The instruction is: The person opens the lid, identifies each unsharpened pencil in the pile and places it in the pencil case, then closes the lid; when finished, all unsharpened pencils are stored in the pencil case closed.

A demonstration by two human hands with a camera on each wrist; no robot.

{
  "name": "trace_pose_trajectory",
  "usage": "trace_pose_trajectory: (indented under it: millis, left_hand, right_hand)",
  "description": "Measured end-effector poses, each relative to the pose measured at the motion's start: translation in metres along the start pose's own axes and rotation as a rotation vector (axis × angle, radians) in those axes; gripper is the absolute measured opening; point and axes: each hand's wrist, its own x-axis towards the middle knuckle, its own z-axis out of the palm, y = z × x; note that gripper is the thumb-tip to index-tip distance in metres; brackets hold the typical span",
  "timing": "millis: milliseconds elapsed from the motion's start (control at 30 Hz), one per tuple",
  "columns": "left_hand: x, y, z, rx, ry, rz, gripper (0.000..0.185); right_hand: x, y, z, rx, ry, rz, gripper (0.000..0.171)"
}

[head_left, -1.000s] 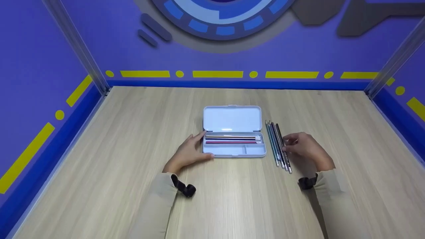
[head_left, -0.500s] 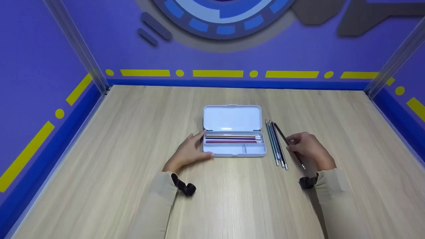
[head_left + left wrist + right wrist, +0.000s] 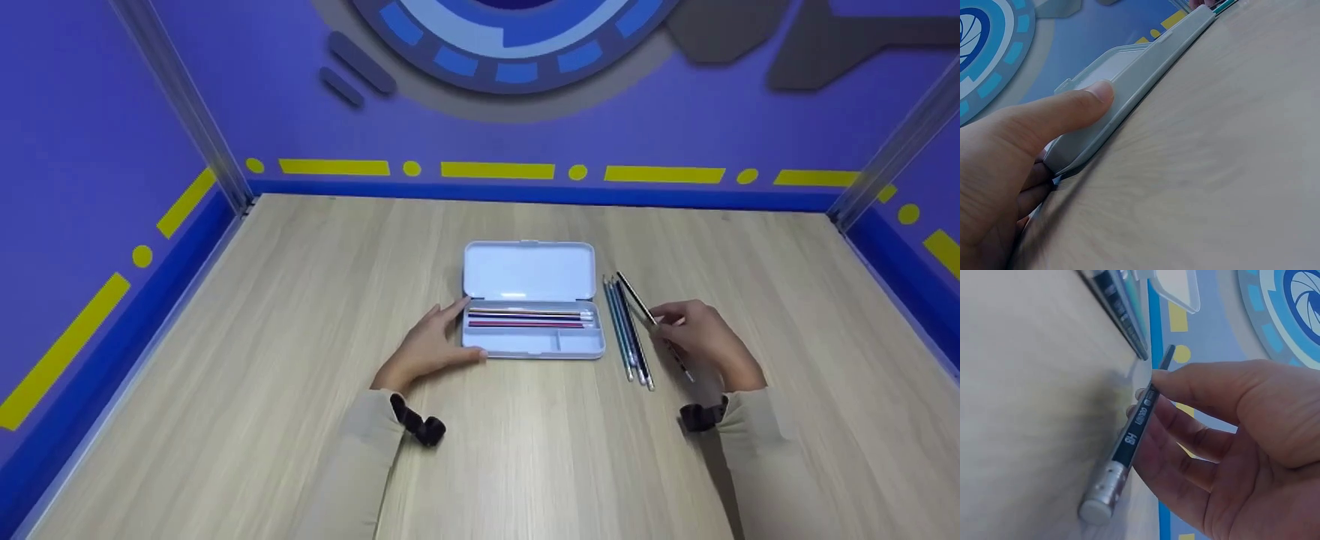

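A white pencil case point(image 3: 529, 271) lies with its lid open on the table, and several pencils point(image 3: 525, 325) lie in its rear compartment. My left hand point(image 3: 426, 346) grips the case's left end, thumb on the front wall and fingers round the side, as the left wrist view shows. Thumb and fingertips of my right hand point(image 3: 705, 336) pinch a dark pencil point(image 3: 1131, 433) marked HB. Its white eraser end in a silver ferrule points toward me, tilted off the table. Several other pencils point(image 3: 627, 330) lie side by side between the case and my right hand.
The case's front compartment point(image 3: 510, 340) has a small divided section at its right. Wooden table point(image 3: 330, 277) surrounds everything, with blue-purple walls point(image 3: 495, 139) at the back and sides. A black wrist strap point(image 3: 701, 417) sits at each cuff.
My right hand has drawn one dark pencil away from the loose row to the right and now holds it raised at a slant. The left hand stays on the case.
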Motion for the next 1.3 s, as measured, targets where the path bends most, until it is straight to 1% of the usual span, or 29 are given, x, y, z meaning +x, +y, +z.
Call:
trace_pose_trajectory:
  millis: [133,267,400,500,700,833,1000,1300]
  left_hand:
    - [0.0,0.0,0.0,0.005,0.001,0.003,0.104]
    - [0.0,0.0,-0.001,0.002,0.001,0.004,0.103]
    - [0.001,0.0,0.0,0.002,0.005,0.004,0.103]
    - [0.001,-0.001,0.0,0.005,0.006,0.004,0.104]
    - [0.001,0.0,-0.001,0.001,-0.002,-0.006,0.105]
    - [0.0,0.0,0.0,-0.003,-0.004,-0.017,0.104]
    - [-0.001,0.002,0.0,-0.009,-0.008,-0.035,0.104]
    - [-0.002,0.002,-0.001,-0.01,-0.005,-0.02,0.102]
  right_hand:
    - [0.002,-0.005,0.0,-0.031,0.051,-0.024,0.036]
    - [0.006,-0.011,0.001,-0.05,0.113,-0.077,0.032]
    - [0.01,-0.017,0.004,-0.046,0.154,-0.13,0.031]
    - [0.013,-0.023,0.007,-0.051,0.172,-0.153,0.028]
    - [0.019,-0.038,0.01,-0.07,0.169,-0.202,0.026]
    - [0.023,-0.047,0.012,-0.071,0.162,-0.261,0.025]
    - [0.029,-0.059,0.015,-0.09,0.141,-0.289,0.027]
    - [0.037,-0.079,0.024,-0.105,0.112,-0.359,0.024]
